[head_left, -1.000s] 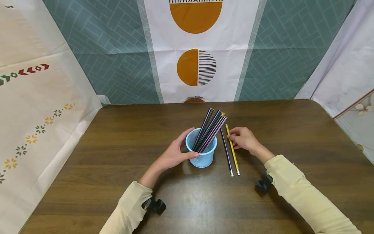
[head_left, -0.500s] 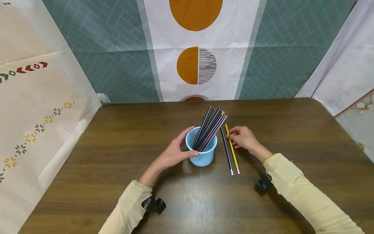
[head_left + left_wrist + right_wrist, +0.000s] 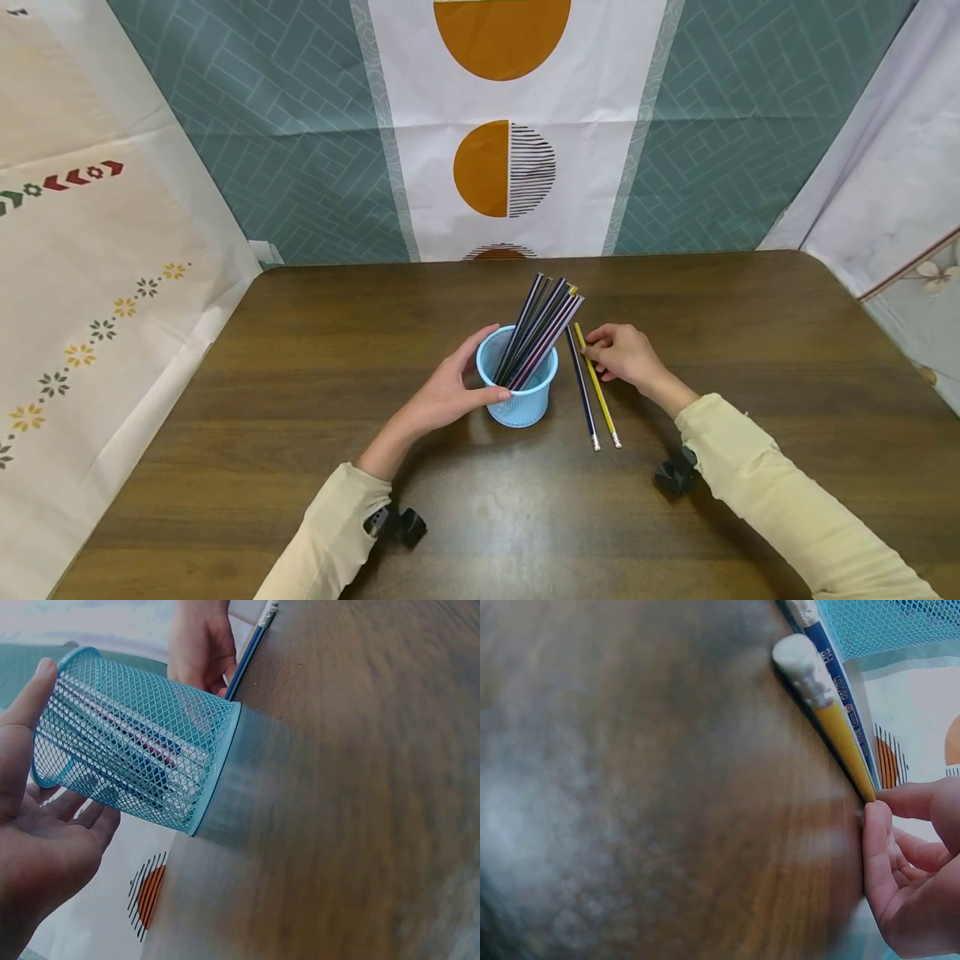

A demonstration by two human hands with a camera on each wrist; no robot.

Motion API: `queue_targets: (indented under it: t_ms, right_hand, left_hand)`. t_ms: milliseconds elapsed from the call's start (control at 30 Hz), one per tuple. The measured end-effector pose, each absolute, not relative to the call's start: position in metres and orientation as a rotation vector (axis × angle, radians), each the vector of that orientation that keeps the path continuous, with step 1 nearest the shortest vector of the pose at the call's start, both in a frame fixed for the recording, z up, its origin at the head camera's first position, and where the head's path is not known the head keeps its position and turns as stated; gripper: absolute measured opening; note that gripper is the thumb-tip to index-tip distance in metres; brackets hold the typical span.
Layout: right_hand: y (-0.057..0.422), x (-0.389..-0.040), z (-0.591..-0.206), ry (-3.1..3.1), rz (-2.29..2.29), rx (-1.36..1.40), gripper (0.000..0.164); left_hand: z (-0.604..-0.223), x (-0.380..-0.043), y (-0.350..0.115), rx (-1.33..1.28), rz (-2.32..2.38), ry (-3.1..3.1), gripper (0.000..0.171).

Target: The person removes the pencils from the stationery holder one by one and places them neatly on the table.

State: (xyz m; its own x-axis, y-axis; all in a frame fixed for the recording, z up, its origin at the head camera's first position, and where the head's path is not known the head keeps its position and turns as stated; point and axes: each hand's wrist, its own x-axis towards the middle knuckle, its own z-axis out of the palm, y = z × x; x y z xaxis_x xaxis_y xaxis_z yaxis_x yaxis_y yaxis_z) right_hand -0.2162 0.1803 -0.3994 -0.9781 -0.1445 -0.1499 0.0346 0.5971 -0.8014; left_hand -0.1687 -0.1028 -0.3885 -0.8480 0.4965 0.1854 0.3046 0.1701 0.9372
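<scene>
A light blue mesh pencil cup [image 3: 521, 411] stands upright on the table, holding several dark striped pencils [image 3: 536, 337] that lean to the right. My left hand [image 3: 448, 395] grips the cup near its rim, thumb in front and fingers round the far side. Right of the cup, a yellow pencil [image 3: 599, 392] and a dark blue pencil [image 3: 582, 389] lie side by side, eraser ends toward me. My right hand [image 3: 627, 358] pinches the yellow pencil between thumb and finger near its far end. In the right wrist view the blue pencil [image 3: 844, 686] lies close behind the yellow one.
The brown wooden table [image 3: 300, 375] reaches back to a teal and white patterned curtain [image 3: 307, 150]. Pale cloths hang at the left [image 3: 112, 292] and right. A dark wrist camera [image 3: 397, 525] sits below each sleeve.
My right hand has turned the yellow pencil slightly: its far end has shifted left toward the blue pencil, its eraser end a little right. The left hand and cup stay in place.
</scene>
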Motion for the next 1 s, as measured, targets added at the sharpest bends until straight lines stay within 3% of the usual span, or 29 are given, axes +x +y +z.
queue_targets:
  t_ms: [1000]
  right_hand:
    - [0.190, -0.211, -0.383, 2.579, -1.451, -0.123, 0.025]
  left_hand:
    - [-0.389, -0.167, -0.103, 0.790, 1.771, 2.259, 0.085]
